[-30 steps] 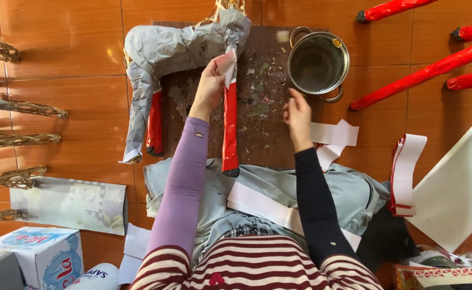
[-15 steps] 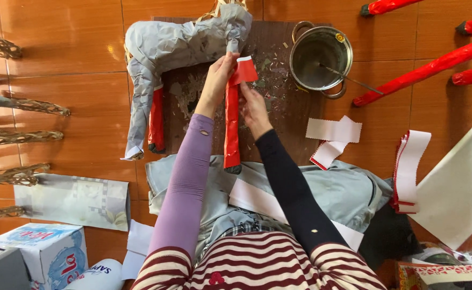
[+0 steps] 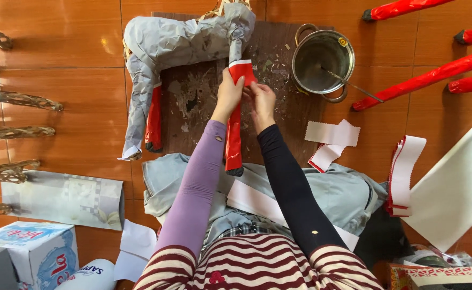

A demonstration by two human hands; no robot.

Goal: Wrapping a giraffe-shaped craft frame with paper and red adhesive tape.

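Note:
A grey paper-covered animal figure (image 3: 177, 43) lies on a dark wooden board (image 3: 279, 113). Two of its legs are partly covered in red paper. My left hand (image 3: 226, 96) grips the nearer leg (image 3: 234, 134) and holds a small red paper piece (image 3: 242, 71) against its upper part. My right hand (image 3: 263, 102) presses the same red piece from the right side with its fingers. Both hands touch each other at the leg.
A steel pot (image 3: 322, 62) with a stick in it stands right of the figure. Red-wrapped sticks (image 3: 424, 78) lie at the upper right. Red-and-white paper strips (image 3: 402, 172) and white pieces (image 3: 332, 134) lie right. Woven sticks (image 3: 16, 99) line the left; boxes (image 3: 26, 252) sit lower left.
My right hand moved from near the pot over to the leg and joined my left hand on the red paper piece, which now wraps the leg's upper part.

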